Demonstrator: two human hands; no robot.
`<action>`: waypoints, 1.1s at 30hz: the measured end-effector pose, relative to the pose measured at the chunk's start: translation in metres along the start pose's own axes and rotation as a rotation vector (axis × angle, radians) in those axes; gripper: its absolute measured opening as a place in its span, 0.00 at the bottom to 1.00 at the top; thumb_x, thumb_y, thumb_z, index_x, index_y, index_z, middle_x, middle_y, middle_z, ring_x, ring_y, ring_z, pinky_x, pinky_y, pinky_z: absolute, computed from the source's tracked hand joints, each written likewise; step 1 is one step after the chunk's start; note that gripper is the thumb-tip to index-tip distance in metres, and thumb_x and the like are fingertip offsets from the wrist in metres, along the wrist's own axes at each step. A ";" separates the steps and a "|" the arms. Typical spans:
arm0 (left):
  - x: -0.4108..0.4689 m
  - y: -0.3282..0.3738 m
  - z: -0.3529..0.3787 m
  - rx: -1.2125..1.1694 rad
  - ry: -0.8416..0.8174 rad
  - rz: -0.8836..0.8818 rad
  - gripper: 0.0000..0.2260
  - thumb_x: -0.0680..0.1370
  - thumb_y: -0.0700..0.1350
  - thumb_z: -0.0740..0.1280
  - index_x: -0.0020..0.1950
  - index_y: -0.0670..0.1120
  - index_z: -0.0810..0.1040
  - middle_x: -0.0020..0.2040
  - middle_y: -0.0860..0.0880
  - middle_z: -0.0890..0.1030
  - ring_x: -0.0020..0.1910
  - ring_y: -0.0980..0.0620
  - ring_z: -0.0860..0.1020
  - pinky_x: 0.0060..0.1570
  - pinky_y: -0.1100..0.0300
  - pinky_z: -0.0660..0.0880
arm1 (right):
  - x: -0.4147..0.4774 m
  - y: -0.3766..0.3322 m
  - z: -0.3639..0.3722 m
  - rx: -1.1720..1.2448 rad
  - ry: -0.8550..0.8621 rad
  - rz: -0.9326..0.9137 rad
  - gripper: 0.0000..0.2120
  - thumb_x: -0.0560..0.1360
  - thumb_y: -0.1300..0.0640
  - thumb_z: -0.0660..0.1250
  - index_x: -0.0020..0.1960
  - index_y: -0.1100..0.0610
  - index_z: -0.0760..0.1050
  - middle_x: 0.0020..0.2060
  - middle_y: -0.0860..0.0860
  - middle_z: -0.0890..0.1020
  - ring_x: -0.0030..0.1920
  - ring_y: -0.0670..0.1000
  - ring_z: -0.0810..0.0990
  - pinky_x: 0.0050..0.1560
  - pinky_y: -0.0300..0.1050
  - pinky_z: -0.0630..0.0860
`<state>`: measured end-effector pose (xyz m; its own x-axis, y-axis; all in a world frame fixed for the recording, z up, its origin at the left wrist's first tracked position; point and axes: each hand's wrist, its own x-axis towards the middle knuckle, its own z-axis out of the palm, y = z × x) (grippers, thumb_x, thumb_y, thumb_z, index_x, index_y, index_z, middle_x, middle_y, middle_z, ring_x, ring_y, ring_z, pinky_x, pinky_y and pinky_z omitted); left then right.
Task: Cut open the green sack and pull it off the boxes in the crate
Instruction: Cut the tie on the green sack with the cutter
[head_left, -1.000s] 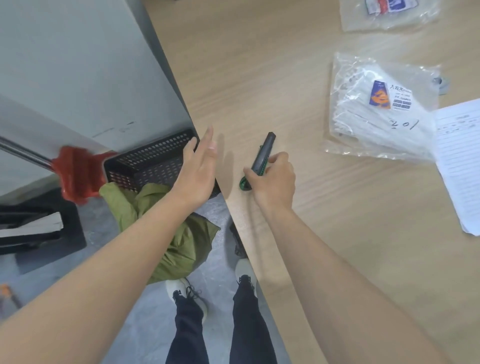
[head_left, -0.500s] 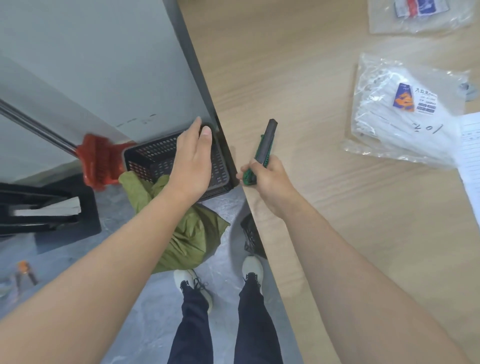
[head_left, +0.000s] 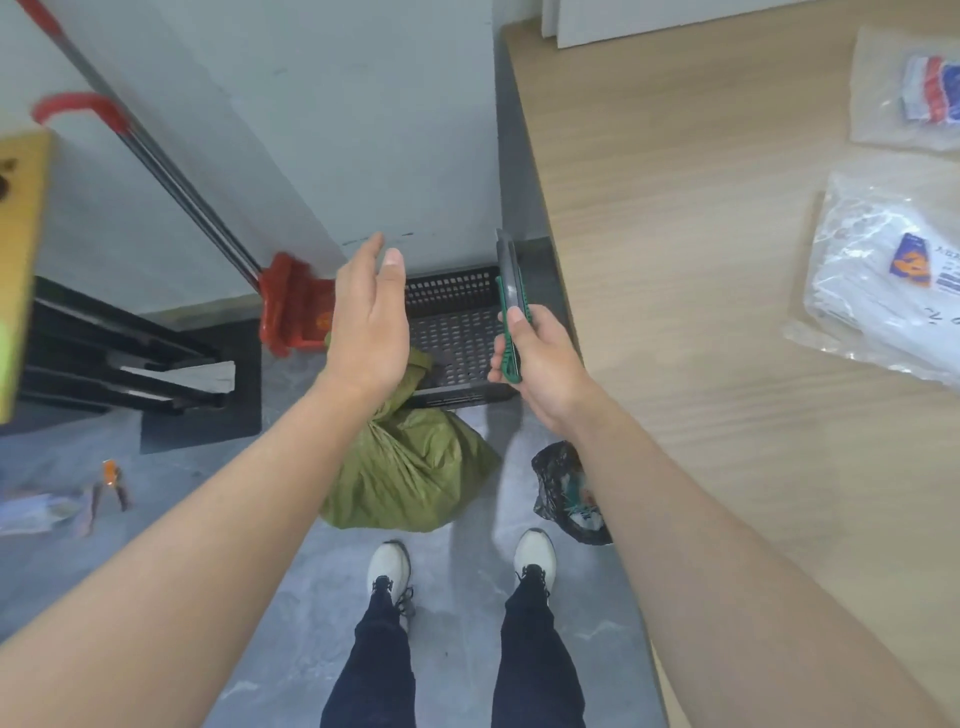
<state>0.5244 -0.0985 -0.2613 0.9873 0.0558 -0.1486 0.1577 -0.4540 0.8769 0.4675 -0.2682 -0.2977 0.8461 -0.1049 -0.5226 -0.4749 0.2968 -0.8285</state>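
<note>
A tied green sack (head_left: 410, 467) lies on the grey floor just ahead of my feet, its knotted top leaning against a black perforated crate (head_left: 457, 327) that stands by the wall under the table's edge. My right hand (head_left: 540, 358) grips a green utility knife (head_left: 508, 306) upright above the crate's right side. My left hand (head_left: 371, 317) hovers with straight fingers over the crate's left side, touching nothing. No boxes are visible; the sack hides whatever it holds.
A wooden table (head_left: 727, 312) with plastic bags of white goods (head_left: 893, 280) fills the right. A red hand-truck foot (head_left: 291, 306) stands left of the crate. A black plastic bag (head_left: 569, 493) lies by the table leg. Pliers (head_left: 111, 483) lie on the floor at left.
The view swung left off the table toward the floor. My right hand lifted the knife from the table's edge to above the crate. My left hand came off the crate's rim.
</note>
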 end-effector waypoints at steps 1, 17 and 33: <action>-0.001 -0.007 -0.012 0.001 0.009 -0.001 0.37 0.77 0.69 0.51 0.82 0.52 0.63 0.80 0.50 0.63 0.79 0.52 0.64 0.77 0.43 0.65 | -0.002 0.003 0.012 0.006 -0.013 0.003 0.10 0.87 0.53 0.55 0.58 0.58 0.71 0.39 0.54 0.74 0.36 0.50 0.75 0.39 0.45 0.79; -0.021 -0.149 -0.199 -0.034 -0.151 0.023 0.33 0.80 0.64 0.51 0.82 0.50 0.63 0.78 0.49 0.65 0.79 0.51 0.64 0.77 0.43 0.65 | -0.065 0.127 0.233 0.122 0.318 0.017 0.07 0.85 0.59 0.59 0.59 0.63 0.71 0.42 0.59 0.80 0.32 0.53 0.82 0.36 0.50 0.84; 0.024 -0.408 -0.139 -0.057 -0.160 0.004 0.33 0.78 0.67 0.54 0.80 0.53 0.66 0.76 0.52 0.69 0.75 0.53 0.68 0.75 0.44 0.68 | 0.061 0.353 0.255 0.063 0.320 -0.101 0.07 0.85 0.59 0.62 0.58 0.62 0.73 0.41 0.57 0.78 0.32 0.50 0.80 0.35 0.47 0.83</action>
<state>0.4861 0.2115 -0.5587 0.9732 -0.0903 -0.2115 0.1586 -0.4026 0.9015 0.4132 0.0718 -0.5712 0.7646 -0.4260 -0.4836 -0.3682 0.3271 -0.8703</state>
